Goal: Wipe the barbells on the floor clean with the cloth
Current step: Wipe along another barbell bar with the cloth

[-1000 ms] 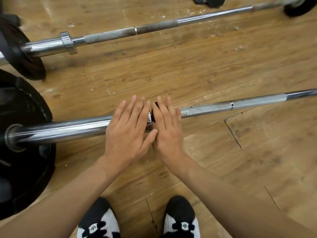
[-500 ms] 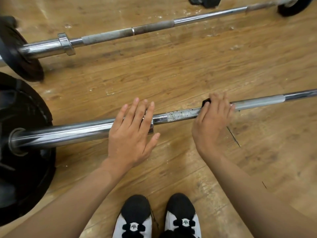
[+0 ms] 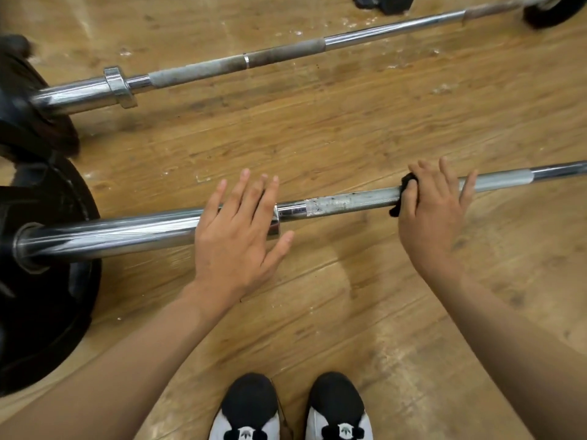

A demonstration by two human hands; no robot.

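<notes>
A worn wooden floor (image 3: pixel 349 122) carries two barbells. The far barbell (image 3: pixel 286 54) lies near the far edge and the near barbell (image 3: pixel 349 200) crosses the middle, with two black plates (image 3: pixel 47 296) at the left edge. The left hand (image 3: pixel 235 236) lies flat on the near sleeve, its grip open and empty. The right hand (image 3: pixel 428 211), fingers spread straight, presses the black cloth (image 3: pixel 405 192) onto the near shaft.

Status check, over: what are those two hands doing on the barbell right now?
Left hand flat on near barbell. Right hand presses black cloth onto same bar. Far barbell untouched. Nothing blocking the wipe.
</notes>
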